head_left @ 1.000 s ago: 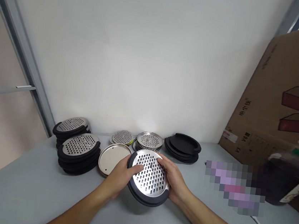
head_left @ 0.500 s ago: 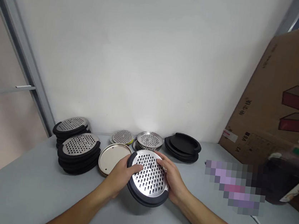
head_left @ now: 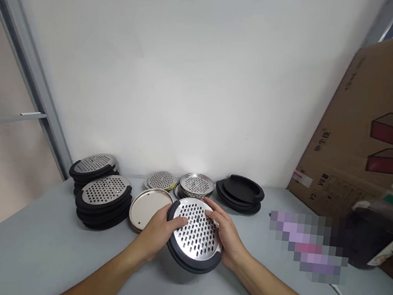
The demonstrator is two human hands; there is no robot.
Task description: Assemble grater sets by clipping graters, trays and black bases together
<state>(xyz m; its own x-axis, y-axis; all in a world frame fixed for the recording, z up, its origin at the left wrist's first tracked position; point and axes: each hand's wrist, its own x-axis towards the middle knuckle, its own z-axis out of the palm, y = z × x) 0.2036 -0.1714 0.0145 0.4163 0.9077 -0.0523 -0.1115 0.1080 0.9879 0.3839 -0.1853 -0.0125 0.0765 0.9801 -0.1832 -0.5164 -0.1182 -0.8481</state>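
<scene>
A person's two bare hands hold a round perforated metal plate [head_left: 197, 228] at the lower centre of the frame. The plate sits in a black holder [head_left: 195, 264], whose raised rim wraps its left and lower edges and leaves the upper right edge bare. Plate and holder are tilted, face up toward the viewer, apparently lifted over a grey tabletop [head_left: 46, 253].

The left hand [head_left: 155, 230] has its grip closed on the left side of the holder, thumb lying on the metal face. The right hand [head_left: 227, 231] grips the right side, thumb at the upper right of the face (its other fingers are mostly hidden behind).

The step in hand looks like steadying, or pressing, the plate in its holder with both thumbs. From this hold, any further move would seem to call for even support on both sides, with the thumbs keeping the plate seated.

Just left of the held plate lies a pale round tray [head_left: 150, 208]. Farther left stand a nearer stack [head_left: 103, 203] and a farther stack [head_left: 93, 166], both of black holders topped with perforated plates. Behind the hands, along the wall, are a small perforated disc [head_left: 160, 180], a pile of metal rounds [head_left: 197, 185] and, right of these, stacked black holders [head_left: 241, 190] with no plate on top.
</scene>
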